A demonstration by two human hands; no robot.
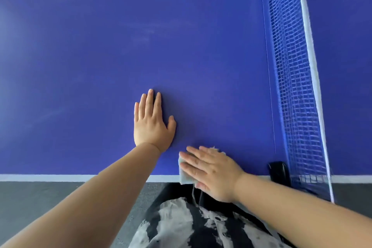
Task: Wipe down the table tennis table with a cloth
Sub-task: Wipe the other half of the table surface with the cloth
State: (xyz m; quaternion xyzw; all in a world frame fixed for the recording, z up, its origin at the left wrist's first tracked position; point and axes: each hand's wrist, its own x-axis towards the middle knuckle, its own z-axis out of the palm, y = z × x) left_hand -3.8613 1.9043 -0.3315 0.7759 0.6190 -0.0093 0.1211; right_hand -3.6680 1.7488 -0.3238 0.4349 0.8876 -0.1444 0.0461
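The right hand [211, 171], in the lower centre-right of the frame, lies flat with its fingers extended and slightly spread, pressing down on a pale cloth [184, 175] rather than closing around it. The cloth is mostly covered by the hand; its visible part shows at the fingertips and sits at the near edge of the table tennis table [100, 46], overlapping the white edge line [50, 177], with loose threads hanging below the edge. The left hand [152, 122], just above and to the left of the right hand, rests palm-down on the bare blue surface, fingers together and thumb out to the side, holding nothing and not touching the cloth. To the right, the blue net [296, 86] with its white top band runs from the upper right of the frame down to the lower right, and a black net clamp [278, 171] grips the table edge near the right hand. Faint smear marks show on the surface at upper centre. Below the table edge are a grey floor [40, 203] and a black-and-white patterned garment [181, 227] at the bottom centre.
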